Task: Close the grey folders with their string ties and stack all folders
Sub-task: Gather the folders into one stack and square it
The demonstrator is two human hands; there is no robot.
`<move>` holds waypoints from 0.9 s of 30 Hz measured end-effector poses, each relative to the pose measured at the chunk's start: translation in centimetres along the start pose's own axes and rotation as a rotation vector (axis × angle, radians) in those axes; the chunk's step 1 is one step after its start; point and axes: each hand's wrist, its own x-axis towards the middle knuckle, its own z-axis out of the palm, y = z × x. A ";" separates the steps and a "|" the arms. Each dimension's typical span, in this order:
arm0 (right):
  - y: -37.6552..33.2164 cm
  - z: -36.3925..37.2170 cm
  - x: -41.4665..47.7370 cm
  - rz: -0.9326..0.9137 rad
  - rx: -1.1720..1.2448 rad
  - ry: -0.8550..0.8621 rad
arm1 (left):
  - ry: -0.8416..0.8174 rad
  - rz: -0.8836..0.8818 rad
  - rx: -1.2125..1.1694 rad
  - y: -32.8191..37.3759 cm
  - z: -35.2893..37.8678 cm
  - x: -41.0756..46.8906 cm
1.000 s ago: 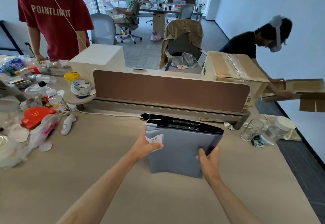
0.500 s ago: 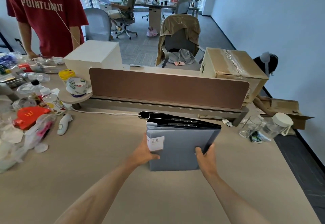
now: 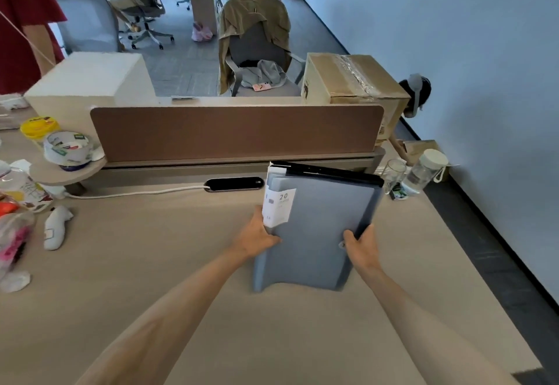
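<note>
Gripping grey folders (image 3: 314,233), left hand (image 3: 257,238), right hand (image 3: 361,247) flanking

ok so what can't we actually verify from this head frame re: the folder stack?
- String ties: on the grey folder only a small button shows by the right hand; too small and blurred to tell if it is tied.
- Folder count: black folders behind show only top edges; the grey one hides the rest.
- Label: "20" reads, smaller print is blurred.
- Left hand fingers: hidden behind the stack.
</note>
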 end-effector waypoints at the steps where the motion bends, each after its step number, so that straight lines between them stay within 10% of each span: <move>1: 0.2 -0.6 -0.1 0.013 0.004 0.016 | -0.021 -0.001 0.006 0.5 0.6 0.1; 11: 2.7 -5.7 5.8 0.061 -0.064 0.006 | -0.175 -0.162 -0.001 4.9 6.2 4.9; 27: 10.1 -5.2 22.9 0.157 -0.284 -0.221 | 0.030 -0.453 0.053 5.1 17.1 12.3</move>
